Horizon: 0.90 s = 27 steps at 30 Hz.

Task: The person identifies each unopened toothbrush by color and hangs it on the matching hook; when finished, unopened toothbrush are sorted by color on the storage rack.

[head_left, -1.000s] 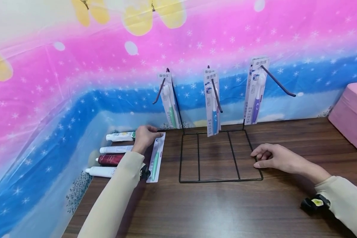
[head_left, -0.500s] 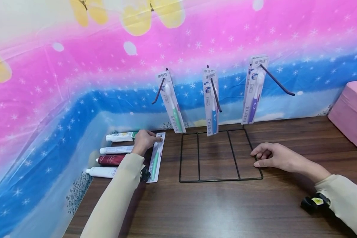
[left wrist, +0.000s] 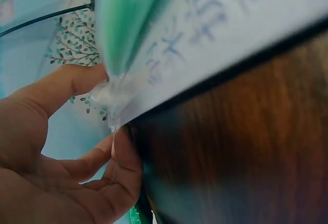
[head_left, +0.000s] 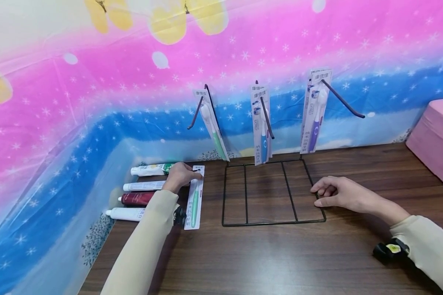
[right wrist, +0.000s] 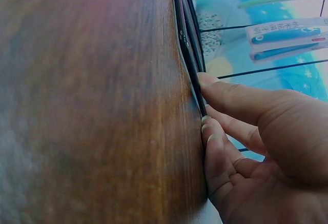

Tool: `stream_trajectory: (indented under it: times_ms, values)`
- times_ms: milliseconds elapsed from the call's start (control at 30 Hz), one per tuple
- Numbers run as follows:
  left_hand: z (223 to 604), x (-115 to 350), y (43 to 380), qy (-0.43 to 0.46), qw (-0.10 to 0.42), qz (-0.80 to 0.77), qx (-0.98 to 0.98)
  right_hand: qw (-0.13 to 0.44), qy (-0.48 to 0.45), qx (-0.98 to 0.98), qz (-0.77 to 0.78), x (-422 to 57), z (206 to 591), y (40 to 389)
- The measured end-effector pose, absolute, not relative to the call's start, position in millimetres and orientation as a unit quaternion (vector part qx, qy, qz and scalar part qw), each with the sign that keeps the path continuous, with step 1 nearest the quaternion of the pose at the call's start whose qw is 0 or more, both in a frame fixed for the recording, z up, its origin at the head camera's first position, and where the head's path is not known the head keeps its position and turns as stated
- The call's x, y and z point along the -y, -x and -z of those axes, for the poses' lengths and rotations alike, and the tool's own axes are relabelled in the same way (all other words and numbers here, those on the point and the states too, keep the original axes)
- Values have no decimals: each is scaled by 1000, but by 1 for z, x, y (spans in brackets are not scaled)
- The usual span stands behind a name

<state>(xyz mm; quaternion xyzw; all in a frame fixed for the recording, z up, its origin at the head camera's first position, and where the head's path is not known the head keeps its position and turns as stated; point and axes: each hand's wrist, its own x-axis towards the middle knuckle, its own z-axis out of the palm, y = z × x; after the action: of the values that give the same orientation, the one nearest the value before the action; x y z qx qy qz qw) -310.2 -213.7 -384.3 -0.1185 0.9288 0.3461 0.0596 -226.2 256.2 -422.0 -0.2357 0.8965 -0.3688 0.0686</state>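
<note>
My left hand (head_left: 179,177) pinches the top end of a packaged green toothbrush (head_left: 194,205) at the left of the table. In the left wrist view, the thumb and fingers hold the clear end of its blister pack (left wrist: 118,93). My right hand (head_left: 345,196) holds the right rail of a black wire display rack (head_left: 273,223) between thumb and fingers, as the right wrist view also shows. On the rack's hooks hang a packaged green toothbrush (head_left: 213,130), packaged blue toothbrushes (head_left: 263,143) and packaged purple toothbrushes (head_left: 314,129).
Several toothpaste tubes (head_left: 136,199) lie in a row left of my left hand. A pink box (head_left: 437,143) stands at the far right. Behind the rack hangs a printed cloth (head_left: 133,82), and the rack's hooks (head_left: 342,98) jut forward from it.
The pack in my left hand has shifted slightly, its lower end swinging a little right and toward me. The hanging green toothbrush has swung right at its lower end. My right hand stays put.
</note>
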Motion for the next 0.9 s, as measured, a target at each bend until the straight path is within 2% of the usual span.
stream_trajectory:
  times_ms: [300,433,633,900]
  values:
    - [383,213,304,99,49,-377,-919,70,235,-897,368,-257,422,226]
    - [372,210,296,96,26,-399,-912,70,234,-898,366,-258,422,226]
    - [344,203,276,72,-39,-453,-888,71,230,-899,366,-258,421,226]
    - [320,192,236,0,-180,-496,-850,71,234,-897,369,-258,422,227]
